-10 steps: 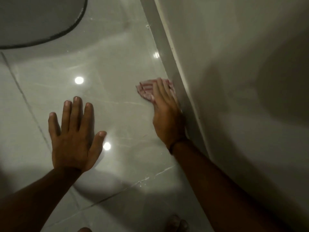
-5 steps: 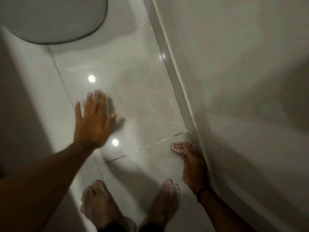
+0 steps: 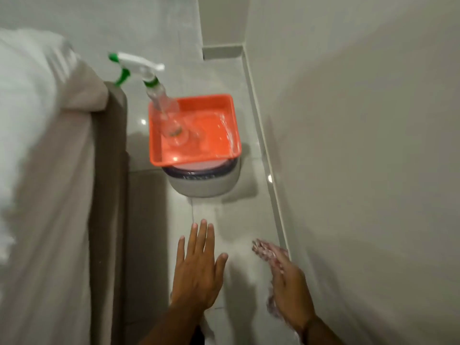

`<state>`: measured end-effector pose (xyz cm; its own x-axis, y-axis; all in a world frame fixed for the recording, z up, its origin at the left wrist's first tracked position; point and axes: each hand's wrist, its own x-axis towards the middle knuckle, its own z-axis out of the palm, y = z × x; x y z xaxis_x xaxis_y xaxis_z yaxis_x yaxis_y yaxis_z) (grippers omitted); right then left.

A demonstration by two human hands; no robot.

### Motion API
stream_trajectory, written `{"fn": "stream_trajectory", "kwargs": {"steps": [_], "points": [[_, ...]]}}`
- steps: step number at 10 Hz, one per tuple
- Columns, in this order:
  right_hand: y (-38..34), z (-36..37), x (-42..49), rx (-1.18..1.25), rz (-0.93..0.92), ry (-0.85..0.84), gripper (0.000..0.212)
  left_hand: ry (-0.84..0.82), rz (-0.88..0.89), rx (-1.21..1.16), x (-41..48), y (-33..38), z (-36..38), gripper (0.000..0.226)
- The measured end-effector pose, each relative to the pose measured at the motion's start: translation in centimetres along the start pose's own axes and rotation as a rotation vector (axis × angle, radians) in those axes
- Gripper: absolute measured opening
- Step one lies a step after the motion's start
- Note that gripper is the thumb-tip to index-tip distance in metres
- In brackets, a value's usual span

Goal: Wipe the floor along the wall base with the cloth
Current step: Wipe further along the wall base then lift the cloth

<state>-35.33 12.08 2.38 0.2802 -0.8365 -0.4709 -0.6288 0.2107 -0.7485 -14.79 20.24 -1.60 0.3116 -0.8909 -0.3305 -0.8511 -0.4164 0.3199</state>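
Glossy grey tile floor (image 3: pixel 159 220), wall base (image 3: pixel 263 145) along its right edge. Grey tub (image 3: pixel 201 185) sits on floor near that edge, orange tray (image 3: pixel 199 155) on top. Left hand (image 3: pixel 196 267) flat on tiles; right hand (image 3: pixel 286 277) presses pink cloth (image 3: pixel 261 250) down beside the wall base. Bed (image 3: pixel 49 195) along left edge.

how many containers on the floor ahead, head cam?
2, stacked: an orange square plastic tray resting on a grey round tub by the wall base. A clear spray bottle with green trigger stands in the tray. More may be hidden beneath.
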Motion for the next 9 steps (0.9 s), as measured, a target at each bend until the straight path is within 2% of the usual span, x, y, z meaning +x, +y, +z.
{"fn": "stream_trajectory", "kwargs": {"steps": [1,2,3,4,5,6,7,8,9], "points": [[-10.5,0.8,9.3,-0.006,-0.132,0.036,0.042,0.119,0.007,-0.014,7.5,0.0,-6.2,0.079],[-15.7,2.2,16.5,-0.030,-0.227,0.067,0.044,0.119,0.001,-0.049,12.9,-0.5,-8.4,0.080],[-20.1,5.6,27.3,-0.103,-0.298,0.120,0.042,0.047,-0.022,-0.041,20.6,-2.2,-8.3,0.082],[-20.6,8.2,33.6,-0.251,-0.296,0.127,0.046,-0.020,-0.046,-0.042,23.9,-3.5,-7.2,0.083],[-19.2,11.3,39.3,-0.532,-0.300,0.096,0.056,-0.045,-0.051,-0.020,25.2,-5.4,-6.2,0.083],[-17.4,12.9,40.9,-0.695,-0.311,-0.009,0.060,-0.031,-0.056,-0.005,25.7,-6.6,-5.5,0.082],[-15.3,14.1,40.9,-0.799,-0.290,-0.091,0.080,-0.042,-0.043,0.037,26.1,-7.1,-4.9,0.083],[-16.4,13.4,40.9,-0.797,-0.264,-0.155,0.084,-0.063,-0.038,0.037,26.1,-6.8,-5.8,0.086],[-17.4,12.1,39.3,-0.791,-0.269,-0.151,0.086,-0.055,-0.051,0.014,25.5,-5.9,-7.3,0.087]]}}
